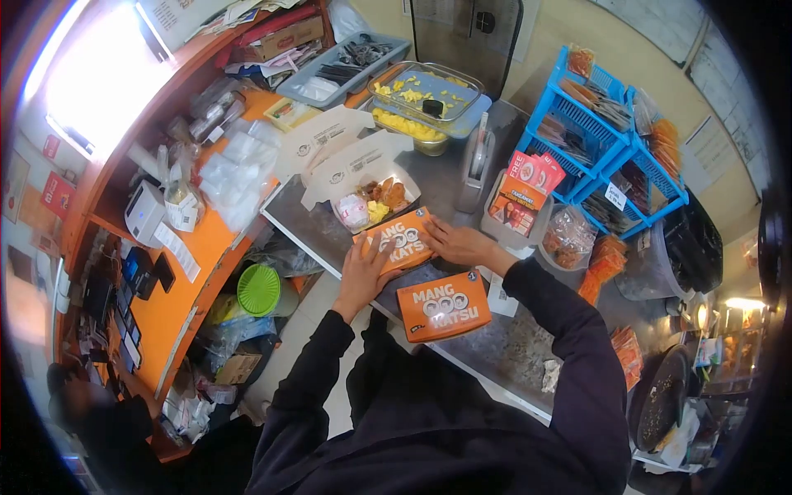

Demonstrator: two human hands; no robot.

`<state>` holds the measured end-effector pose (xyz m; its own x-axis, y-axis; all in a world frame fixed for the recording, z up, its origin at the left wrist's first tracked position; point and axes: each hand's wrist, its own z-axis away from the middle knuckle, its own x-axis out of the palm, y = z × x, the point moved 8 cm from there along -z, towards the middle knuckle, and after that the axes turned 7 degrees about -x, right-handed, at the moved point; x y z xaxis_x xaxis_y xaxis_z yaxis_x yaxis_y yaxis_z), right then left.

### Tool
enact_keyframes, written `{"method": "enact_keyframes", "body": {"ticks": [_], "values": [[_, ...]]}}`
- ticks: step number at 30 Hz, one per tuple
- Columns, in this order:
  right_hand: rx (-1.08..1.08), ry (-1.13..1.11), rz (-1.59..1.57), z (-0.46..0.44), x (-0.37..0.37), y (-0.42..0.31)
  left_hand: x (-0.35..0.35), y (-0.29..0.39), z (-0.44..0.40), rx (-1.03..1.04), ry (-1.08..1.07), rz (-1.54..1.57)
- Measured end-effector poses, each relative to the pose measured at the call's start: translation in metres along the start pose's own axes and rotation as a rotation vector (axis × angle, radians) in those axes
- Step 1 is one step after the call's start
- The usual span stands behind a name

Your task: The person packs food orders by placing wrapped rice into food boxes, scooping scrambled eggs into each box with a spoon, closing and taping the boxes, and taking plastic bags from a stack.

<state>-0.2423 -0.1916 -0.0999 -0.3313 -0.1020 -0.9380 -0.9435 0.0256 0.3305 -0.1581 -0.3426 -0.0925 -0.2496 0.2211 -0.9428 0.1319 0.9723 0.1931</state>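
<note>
A closed orange takeout box [402,240] printed "MANG KATSU" lies between my two hands. My left hand [363,276] grips its left side, fingers over the lid and thumb along the front edge. From the right, my right hand [460,246] holds the box's other end, fingers bent over the lid. A second closed takeout box [444,307] stands just nearer to me. Right behind the held box is an open takeout box [337,177] with a wrapped white portion, yellow pieces and browned fried food. Another raised box lid [318,140] shows behind it.
A glass dish [412,93] and a bowl of yellow pieces [406,125] stand at the back. Right are a sachet tub [518,206] and blue baskets [569,124]. An orange counter [186,305] runs along the left. A person [99,412] is at lower left.
</note>
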Motion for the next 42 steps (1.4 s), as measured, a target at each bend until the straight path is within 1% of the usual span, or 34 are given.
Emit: {"method": "enact_keyframes", "body": {"ticks": [1, 4, 7, 10, 11, 13, 14, 15, 16, 18, 19, 21, 22, 24, 27, 29, 30, 31, 33, 34, 35, 37, 38, 40, 41, 42], "values": [[-0.015, -0.011, 0.017, -0.002, 0.000, 0.001, -0.002, -0.001, -0.001, 0.001, -0.002, -0.001], [0.004, 0.016, -0.070, -0.002, -0.005, 0.005, -0.002, -0.006, -0.004, -0.131, -0.186, 0.118], [0.056, -0.051, -0.155, 0.005, 0.007, 0.001, 0.003, -0.001, 0.001, -0.126, -0.189, 0.212], [0.137, 0.105, -0.323, 0.017, 0.004, -0.005, 0.006, 0.008, 0.009, 0.026, -0.057, 0.115], [0.159, 0.115, -0.350, 0.020, 0.005, -0.006, 0.006, 0.005, 0.011, 0.034, -0.047, 0.251], [0.200, 0.144, -0.409, 0.017, -0.008, -0.005, 0.012, 0.001, 0.014, 0.070, -0.038, 0.225], [0.218, 0.063, -0.426, 0.011, -0.007, 0.001, 0.015, 0.001, 0.011, 0.093, -0.027, 0.209], [0.235, -0.018, -0.442, 0.004, -0.006, 0.007, 0.022, 0.003, 0.011, 0.077, -0.023, 0.074], [0.254, -0.099, -0.456, -0.005, -0.014, 0.013, 0.019, 0.007, 0.011, 0.061, -0.016, 0.045], [0.374, -0.139, -0.494, -0.040, -0.048, 0.049, 0.004, 0.010, 0.011, 0.028, -0.001, -0.015], [0.437, -0.156, -0.514, -0.062, -0.059, 0.068, -0.014, 0.013, 0.010, 0.065, -0.047, 0.118], [0.556, 0.441, -0.546, -0.093, -0.088, 0.113, -0.040, -0.022, -0.014, -0.014, 0.202, 0.171], [0.564, 0.501, -0.505, -0.113, -0.082, 0.131, -0.053, -0.038, -0.025, -0.062, 0.321, 0.203], [0.579, 0.620, -0.428, -0.145, -0.069, 0.164, -0.103, -0.096, -0.064, -0.444, 0.712, 0.494], [0.831, -0.303, -0.673, -0.154, -0.030, 0.170, -0.054, -0.144, -0.092, -0.573, 0.020, 0.254], [0.847, -0.355, -0.648, -0.140, -0.011, 0.144, -0.054, -0.107, -0.078, -0.674, -0.166, 0.391], [0.858, -0.152, -0.503, -0.131, 0.005, 0.134, -0.033, -0.098, -0.068, -0.656, -0.058, 0.372], [0.817, -0.073, -0.468, -0.124, 0.013, 0.122, -0.004, -0.094, -0.059, -0.640, 0.046, 0.353], [0.906, 0.148, -0.423, -0.101, 0.065, 0.111, 0.036, -0.090, -0.061, -0.635, 0.245, 0.266], [0.946, 0.262, -0.397, -0.098, 0.063, 0.112, 0.035, -0.084, -0.065, -0.629, 0.347, 0.220], [1.030, 0.228, -0.607, -0.091, 0.079, 0.114, 0.045, -0.092, -0.065, -0.709, 0.337, 0.417], [1.184, 0.147, -1.030, -0.082, 0.075, 0.111, 0.052, -0.109, -0.066, -0.845, 0.368, 0.838], [1.163, 0.177, -1.027, -0.080, 0.083, 0.114, 0.057, -0.117, -0.062, -0.895, 0.385, 1.067], [1.114, 0.241, -1.023, -0.077, 0.099, 0.124, 0.069, -0.134, -0.064, -0.936, 0.248, 0.945], [1.106, 0.227, -1.051, -0.074, 0.103, 0.126, 0.077, -0.143, -0.063, -0.954, 0.184, 0.881], [1.098, 0.213, -1.076, -0.072, 0.096, 0.130, 0.085, -0.151, -0.064, -0.943, 0.198, 0.916]]}}
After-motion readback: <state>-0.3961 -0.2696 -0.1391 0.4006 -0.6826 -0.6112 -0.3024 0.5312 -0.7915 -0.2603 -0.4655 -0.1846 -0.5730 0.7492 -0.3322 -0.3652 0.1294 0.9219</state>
